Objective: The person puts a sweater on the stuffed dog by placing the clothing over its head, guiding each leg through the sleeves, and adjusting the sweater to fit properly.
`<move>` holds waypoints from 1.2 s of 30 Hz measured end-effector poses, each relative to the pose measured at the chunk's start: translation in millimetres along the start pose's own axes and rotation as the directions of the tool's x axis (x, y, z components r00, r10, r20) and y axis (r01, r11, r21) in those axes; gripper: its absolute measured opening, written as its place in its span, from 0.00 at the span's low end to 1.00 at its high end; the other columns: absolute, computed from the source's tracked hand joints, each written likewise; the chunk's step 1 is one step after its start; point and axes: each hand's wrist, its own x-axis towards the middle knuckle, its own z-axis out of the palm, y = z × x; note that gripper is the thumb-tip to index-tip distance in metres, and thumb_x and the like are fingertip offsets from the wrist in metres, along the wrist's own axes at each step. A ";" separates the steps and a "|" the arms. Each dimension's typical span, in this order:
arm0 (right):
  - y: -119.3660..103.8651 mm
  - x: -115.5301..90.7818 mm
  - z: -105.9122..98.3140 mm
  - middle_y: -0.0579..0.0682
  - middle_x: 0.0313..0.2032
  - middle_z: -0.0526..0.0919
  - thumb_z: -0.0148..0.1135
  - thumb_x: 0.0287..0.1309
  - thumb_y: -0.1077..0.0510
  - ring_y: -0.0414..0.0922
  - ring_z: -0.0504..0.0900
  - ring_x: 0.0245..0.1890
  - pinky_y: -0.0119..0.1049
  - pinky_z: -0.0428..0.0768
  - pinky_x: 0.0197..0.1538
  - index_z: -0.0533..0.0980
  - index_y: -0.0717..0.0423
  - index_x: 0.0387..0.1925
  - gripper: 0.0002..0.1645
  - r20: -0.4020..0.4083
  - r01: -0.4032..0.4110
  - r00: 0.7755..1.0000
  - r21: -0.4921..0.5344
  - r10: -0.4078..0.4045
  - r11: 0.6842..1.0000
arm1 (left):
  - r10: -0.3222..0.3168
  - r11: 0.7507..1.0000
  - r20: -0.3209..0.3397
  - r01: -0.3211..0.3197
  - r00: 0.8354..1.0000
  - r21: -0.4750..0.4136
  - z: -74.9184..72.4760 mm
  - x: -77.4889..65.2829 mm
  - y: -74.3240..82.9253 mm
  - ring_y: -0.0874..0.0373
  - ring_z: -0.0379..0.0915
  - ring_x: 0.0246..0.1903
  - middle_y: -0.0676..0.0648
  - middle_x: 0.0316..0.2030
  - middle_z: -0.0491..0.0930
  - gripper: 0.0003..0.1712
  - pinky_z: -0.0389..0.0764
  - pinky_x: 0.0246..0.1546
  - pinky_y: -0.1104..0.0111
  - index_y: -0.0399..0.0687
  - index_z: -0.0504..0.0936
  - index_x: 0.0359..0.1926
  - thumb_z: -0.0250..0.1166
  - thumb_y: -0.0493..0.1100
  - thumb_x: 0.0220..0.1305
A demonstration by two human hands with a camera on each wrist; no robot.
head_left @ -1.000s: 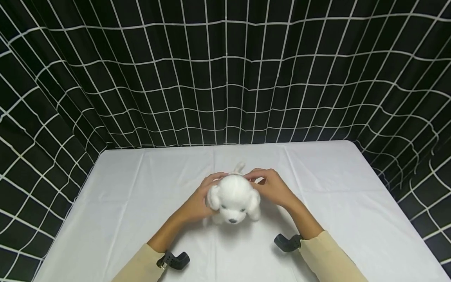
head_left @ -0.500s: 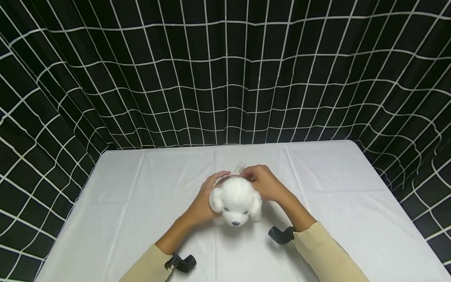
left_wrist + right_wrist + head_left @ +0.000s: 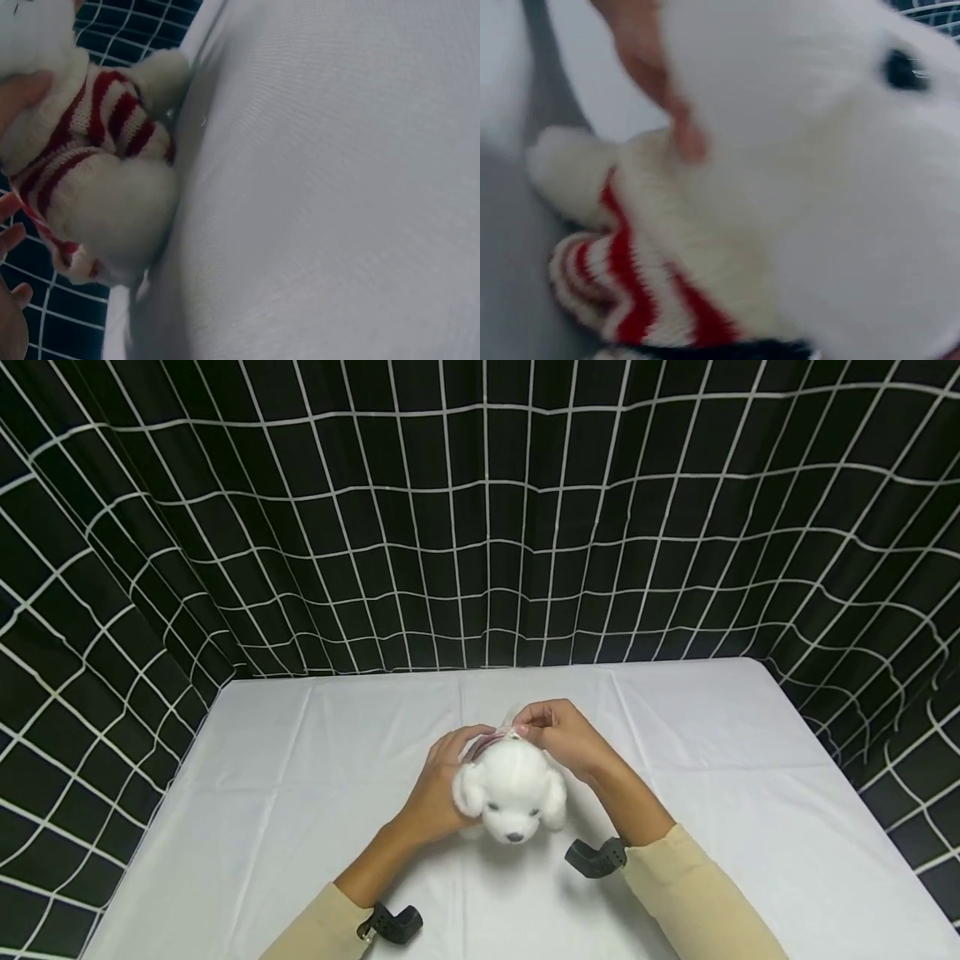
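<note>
A white plush dog stands on the table, its face toward me. It wears a red-and-cream striped knit sweater, visible in both wrist views. My left hand grips the dog's side, fingers over its back; the head hides part of the thumb side. Behind the head, my right hand pinches the sweater's edge at the back with thumb and fingertips. In the right wrist view, a dark band crosses the lower sweater, and the dog's white head fills the right side, blurred.
A white cloth covers the table, creased along several folds. Black curtains with a white grid surround its back and sides. Black wrist-worn devices sit near both cuffs, above the table.
The dog has shifted slightly to the right with my left hand. My right hand has moved slightly away from me, and more of the sweater shows behind the head.
</note>
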 end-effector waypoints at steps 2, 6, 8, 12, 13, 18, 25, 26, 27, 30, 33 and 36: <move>5.6 0.5 1.6 0.52 0.32 0.84 0.61 0.65 0.68 0.42 0.80 0.33 0.32 0.78 0.38 0.81 0.71 0.38 0.06 -0.029 0.026 0.999 -0.027 -0.027 0.999 | 0.006 1.000 0.005 -0.006 1.000 0.004 1.1 1.1 1.7 0.51 0.62 0.67 0.49 0.67 0.69 0.38 0.61 0.69 0.49 0.46 0.85 0.54 0.81 0.52 0.38; 21.1 -4.6 2.2 0.51 0.34 0.87 0.67 0.59 0.67 0.41 0.82 0.35 0.34 0.80 0.40 0.85 0.63 0.37 0.05 -0.019 0.130 0.991 -0.129 -0.134 0.983 | 0.005 1.000 0.024 -0.004 1.000 -0.023 3.3 -0.5 1.6 0.53 0.64 0.66 0.49 0.65 0.71 0.45 0.64 0.68 0.51 0.45 0.79 0.62 0.81 0.51 0.39; 26.2 -10.2 0.1 0.50 0.38 0.88 0.68 0.56 0.68 0.43 0.83 0.40 0.37 0.81 0.42 0.87 0.59 0.39 0.09 -0.005 0.198 0.980 -0.159 -0.201 0.967 | 0.005 0.999 0.026 -0.004 1.000 -0.033 3.2 -2.4 0.4 0.54 0.65 0.67 0.50 0.65 0.71 0.45 0.65 0.67 0.53 0.46 0.78 0.63 0.81 0.50 0.41; 31.6 -21.3 -6.7 0.53 0.52 0.85 0.65 0.58 0.71 0.51 0.79 0.56 0.47 0.80 0.53 0.87 0.55 0.44 0.15 0.074 0.341 0.940 -0.138 -0.334 0.930 | 0.047 0.999 -0.004 -0.046 0.999 0.018 -1.2 -7.3 -2.6 0.53 0.67 0.66 0.48 0.66 0.72 0.41 0.70 0.64 0.53 0.47 0.79 0.63 0.79 0.49 0.45; 32.3 -23.7 -8.5 0.54 0.56 0.82 0.66 0.59 0.70 0.53 0.76 0.61 0.50 0.77 0.57 0.86 0.54 0.46 0.16 0.109 0.369 0.928 -0.127 -0.357 0.921 | 0.060 0.997 -0.017 -0.059 0.998 0.044 -3.1 -9.1 -3.0 0.52 0.68 0.66 0.47 0.65 0.72 0.39 0.72 0.63 0.53 0.47 0.80 0.62 0.79 0.49 0.45; 37.4 -30.6 -16.0 0.56 0.72 0.67 0.71 0.57 0.65 0.55 0.58 0.76 0.62 0.58 0.72 0.84 0.51 0.54 0.21 0.293 0.389 0.888 -0.066 -0.354 0.919 | 0.085 0.991 -0.060 -0.077 0.995 0.113 -12.0 -20.7 -2.0 0.50 0.72 0.62 0.46 0.63 0.75 0.31 0.75 0.58 0.52 0.49 0.83 0.51 0.81 0.45 0.40; 38.4 -36.1 -17.3 0.55 0.79 0.51 0.76 0.52 0.57 0.53 0.44 0.79 0.67 0.47 0.73 0.80 0.44 0.61 0.32 0.423 0.363 0.853 -0.063 -0.305 0.930 | 0.143 0.987 -0.018 -0.142 0.990 0.075 -13.8 -25.8 -1.5 0.50 0.69 0.65 0.45 0.64 0.75 0.17 0.71 0.62 0.50 0.47 0.90 0.39 0.79 0.42 0.44; 39.0 -36.4 -16.3 0.55 0.79 0.50 0.77 0.51 0.57 0.53 0.43 0.80 0.67 0.46 0.73 0.79 0.44 0.62 0.34 0.428 0.365 0.850 -0.062 -0.306 0.929 | 0.150 0.987 -0.010 -0.149 0.989 0.064 -13.7 -25.5 -0.6 0.49 0.69 0.65 0.45 0.64 0.75 0.18 0.70 0.63 0.50 0.46 0.90 0.40 0.79 0.42 0.45; 39.3 -36.9 -15.1 0.55 0.79 0.49 0.78 0.50 0.56 0.53 0.42 0.80 0.67 0.45 0.73 0.79 0.44 0.63 0.35 0.429 0.366 0.850 -0.063 -0.306 0.929 | 0.151 0.987 -0.002 -0.151 0.989 0.052 -13.4 -25.3 0.2 0.49 0.69 0.66 0.44 0.64 0.74 0.21 0.70 0.64 0.51 0.45 0.90 0.43 0.79 0.43 0.45; 40.5 -38.4 -11.5 0.56 0.80 0.48 0.79 0.50 0.56 0.55 0.41 0.80 0.67 0.46 0.73 0.78 0.47 0.64 0.38 0.409 0.384 0.855 -0.089 -0.318 0.919 | 0.135 0.991 0.016 -0.135 0.991 0.000 -11.1 -24.7 2.8 0.49 0.67 0.67 0.44 0.66 0.73 0.31 0.66 0.67 0.53 0.41 0.85 0.56 0.79 0.43 0.48; 40.2 -40.0 -8.3 0.58 0.79 0.49 0.81 0.48 0.55 0.59 0.41 0.79 0.67 0.45 0.73 0.79 0.51 0.63 0.38 0.367 0.427 0.860 -0.135 -0.355 0.894 | 0.096 0.989 0.021 -0.093 0.995 -0.113 -8.2 -25.5 4.5 0.47 0.64 0.69 0.42 0.69 0.70 0.30 0.64 0.69 0.53 0.40 0.84 0.57 0.78 0.39 0.50; 39.0 -41.1 -5.9 0.59 0.78 0.53 0.81 0.47 0.53 0.61 0.42 0.79 0.69 0.45 0.73 0.82 0.54 0.59 0.35 0.317 0.484 0.857 -0.222 -0.406 0.846 | 0.031 0.959 0.029 -0.022 0.999 -0.282 -7.6 -28.3 5.1 0.45 0.58 0.72 0.41 0.71 0.65 0.19 0.61 0.70 0.48 0.43 0.90 0.47 0.75 0.32 0.51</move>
